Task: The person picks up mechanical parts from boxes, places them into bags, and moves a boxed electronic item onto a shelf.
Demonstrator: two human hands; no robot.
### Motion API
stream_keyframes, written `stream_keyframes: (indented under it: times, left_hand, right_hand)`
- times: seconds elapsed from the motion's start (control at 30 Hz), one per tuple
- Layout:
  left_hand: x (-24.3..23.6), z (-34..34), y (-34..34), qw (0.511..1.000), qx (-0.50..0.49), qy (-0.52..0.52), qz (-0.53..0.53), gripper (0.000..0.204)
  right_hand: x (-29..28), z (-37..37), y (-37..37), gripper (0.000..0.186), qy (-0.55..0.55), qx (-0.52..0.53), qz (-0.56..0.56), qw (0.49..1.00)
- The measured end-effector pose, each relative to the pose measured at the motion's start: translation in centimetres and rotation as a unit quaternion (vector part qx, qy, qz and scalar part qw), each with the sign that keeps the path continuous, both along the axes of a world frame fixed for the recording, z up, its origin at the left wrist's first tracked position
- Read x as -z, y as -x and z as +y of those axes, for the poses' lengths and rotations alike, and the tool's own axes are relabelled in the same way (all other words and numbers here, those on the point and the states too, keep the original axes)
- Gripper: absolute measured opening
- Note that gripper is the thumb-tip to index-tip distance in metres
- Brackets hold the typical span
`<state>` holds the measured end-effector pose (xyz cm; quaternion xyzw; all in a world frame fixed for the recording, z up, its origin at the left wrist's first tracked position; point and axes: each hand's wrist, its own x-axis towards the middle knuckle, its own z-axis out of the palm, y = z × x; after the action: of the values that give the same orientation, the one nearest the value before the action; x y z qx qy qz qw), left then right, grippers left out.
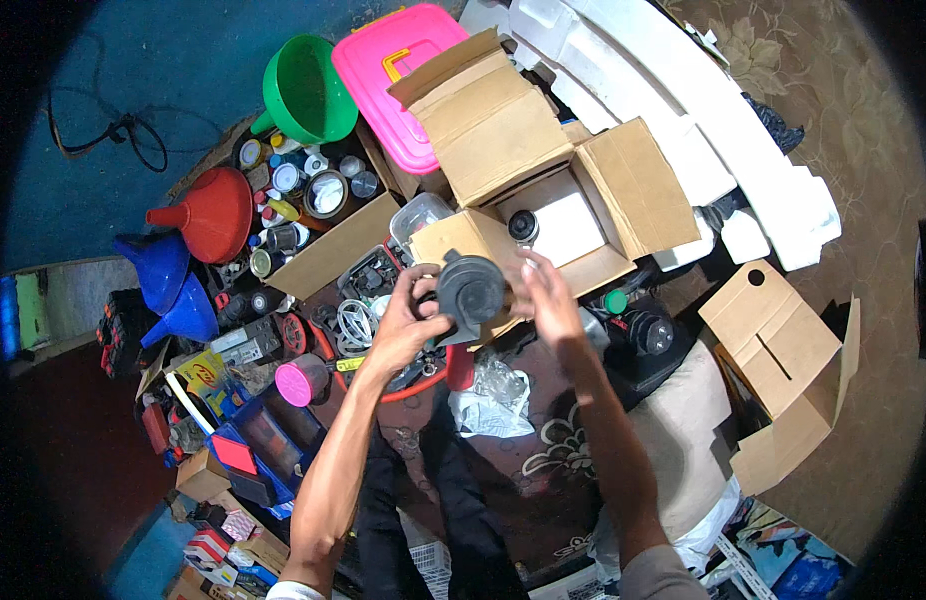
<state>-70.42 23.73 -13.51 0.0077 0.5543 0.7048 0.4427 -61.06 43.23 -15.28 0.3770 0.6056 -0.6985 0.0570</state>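
Observation:
My left hand (pixel 408 325) grips a dark grey, round, cup-like part (pixel 473 290) with a flat side piece, its kind unclear. It is held above the near side of an open cardboard box (pixel 608 215). Close to the part's right side is my right hand (pixel 553 310), its fingers stretched out and slightly blurred. I cannot tell whether they touch the part. Inside the box, by its left wall, stands a small black cylindrical thing (pixel 523 226) on a pale bottom.
Left of the box, a carton (pixel 338 245) holds jars and cans, with green (pixel 305 90), red (pixel 215 215) and blue (pixel 163 270) funnels around it. A pink lid (pixel 388 60) lies behind. White foam (pixel 673 90) and another carton (pixel 773 340) are on the right. A plastic bag (pixel 493 405) lies below my hands.

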Motion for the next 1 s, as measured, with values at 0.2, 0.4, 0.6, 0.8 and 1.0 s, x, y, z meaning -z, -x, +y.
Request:
stream_keyframes:
  times: [0.2, 0.4, 0.6, 0.8, 1.0]
  left_hand:
    - [0.9, 8.8, -0.3, 0.969, 0.119, 0.081, 0.200, 0.052]
    - [5.7, 14.3, 2.8, 0.834, 0.217, 0.234, 0.450, 0.056]
    - [8.9, 16.0, 4.0, 0.653, 0.392, 0.302, 0.574, 0.034]
    - [7.9, 10.7, 0.9, 0.700, 0.237, 0.235, 0.632, 0.041]
    - [3.4, -3.1, -4.9, 0.808, 0.130, 0.216, 0.532, 0.049]
  right_hand:
    - [-1.0, 1.1, -1.4, 0.047, 0.103, 0.182, 0.049, 0.977]
    - [4.2, 6.5, 3.9, 0.049, 0.028, 0.154, 0.000, 0.988]
    - [9.3, 7.6, 4.5, 0.061, 0.142, 0.082, 0.049, 0.985]
    - [8.4, 3.4, 5.9, 0.061, 0.001, 0.028, 0.015, 0.999]
    - [2.4, -4.0, 2.7, 0.041, -0.192, 0.087, 0.139, 0.968]
